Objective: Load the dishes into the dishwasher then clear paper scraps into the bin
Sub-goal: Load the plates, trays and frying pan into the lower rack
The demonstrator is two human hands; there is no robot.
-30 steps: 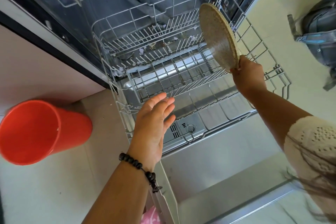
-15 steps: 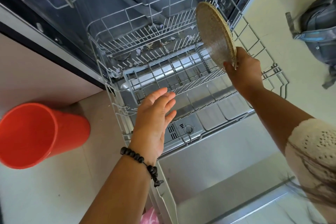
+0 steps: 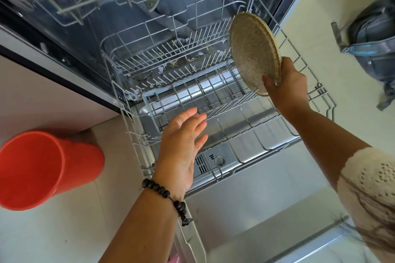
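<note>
Above lower rack [image 3: 119, 83]: right hand [image 3: 286, 89] grips plate [image 3: 252, 49] upright; left hand [image 3: 181, 145] flat, fingers spread.

Off-task stuff I see: grey-blue backpack [image 3: 372, 49] slumped on the pale floor [image 3: 64, 230] to my right (partly cut off by the frame edge). Black bead bracelet [image 3: 164, 196] on my wrist, cream crochet sleeve [image 3: 372, 183] at lower right, light cabinet panel [image 3: 42, 96] on the left.

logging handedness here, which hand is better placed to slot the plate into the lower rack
Right. The right hand already grips the speckled plate on edge, over the lower rack tines. The left hand is open and empty, nearer the rack's front.
</note>
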